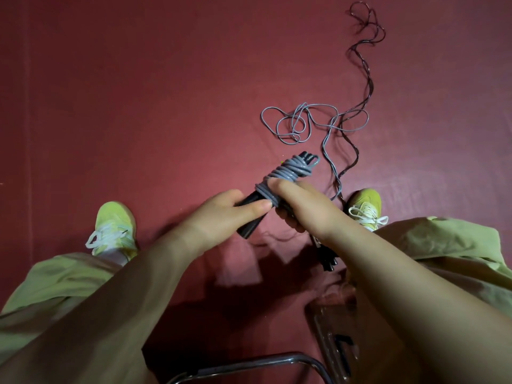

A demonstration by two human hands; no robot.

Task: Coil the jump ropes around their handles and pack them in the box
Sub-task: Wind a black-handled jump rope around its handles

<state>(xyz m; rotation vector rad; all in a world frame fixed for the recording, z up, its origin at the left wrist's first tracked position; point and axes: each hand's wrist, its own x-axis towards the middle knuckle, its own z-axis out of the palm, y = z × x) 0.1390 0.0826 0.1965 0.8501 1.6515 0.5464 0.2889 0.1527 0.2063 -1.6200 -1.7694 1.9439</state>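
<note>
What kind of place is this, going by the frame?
Probably indoors, maybe a home or activity room; hard to say more. Cues: plain red floor, a metal chair frame under the seated person, and jump ropes lying loose.

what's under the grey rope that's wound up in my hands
The wound grey rope sits around black handles: their ends stick out past the coil at both sides. The left hand and right hand cover the middle, so how many handles are inside is unclear.

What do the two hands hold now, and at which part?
Both hold the black handles of the grey jump rope: the left hand grips their bare lower part, the right hand holds the wound grey coil.
</note>
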